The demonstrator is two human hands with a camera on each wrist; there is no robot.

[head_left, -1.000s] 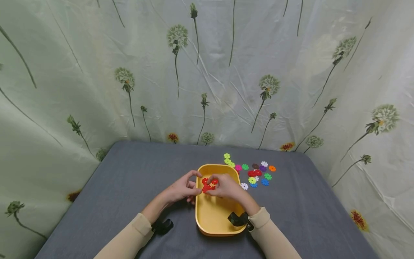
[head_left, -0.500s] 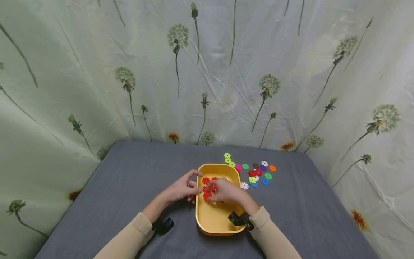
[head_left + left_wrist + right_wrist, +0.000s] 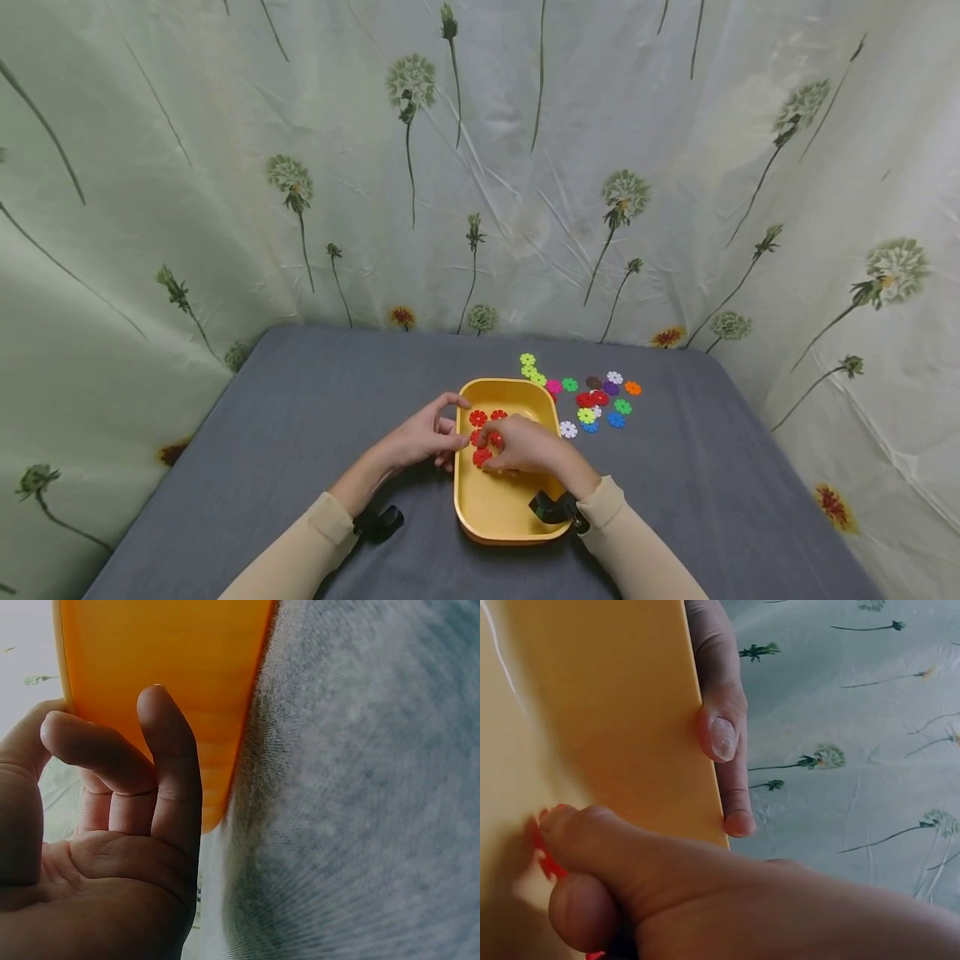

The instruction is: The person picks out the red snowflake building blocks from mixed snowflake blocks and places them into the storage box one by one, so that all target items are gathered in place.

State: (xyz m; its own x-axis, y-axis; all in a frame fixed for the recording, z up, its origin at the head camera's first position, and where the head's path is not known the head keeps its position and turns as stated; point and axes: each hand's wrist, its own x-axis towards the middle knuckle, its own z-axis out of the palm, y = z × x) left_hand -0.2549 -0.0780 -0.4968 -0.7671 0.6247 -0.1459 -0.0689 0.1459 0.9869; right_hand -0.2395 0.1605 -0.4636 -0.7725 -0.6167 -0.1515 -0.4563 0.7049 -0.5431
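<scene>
- Step in hand, my guess: laying out red discs (image 3: pixel 477 418) inside the yellow tray (image 3: pixel 498 510), mostly its far left part.
- Right hand (image 3: pixel 528 446) works in there; thumb and fingertip pinch the near disc (image 3: pixel 482 457), closest of the reds to the person.
- Left hand (image 3: pixel 416 437) sits outside the left rim; fingers spread, loosely bent, touching it, no pinch visible; probably steadying.
- Next move seems to call for settling that disc, then letting go without nudging neighbours.
- In the way: right hand covers some reds; black mount (image 3: pixel 551 507) on that wrist hangs over the tray's near right part.
- Around: loose discs (image 3: pixel 611 388), mixed colours, beyond the right rim on the table (image 3: pixel 360 367); overlapping reds among them. Floral curtain (image 3: pixel 510 192) behind.
</scene>
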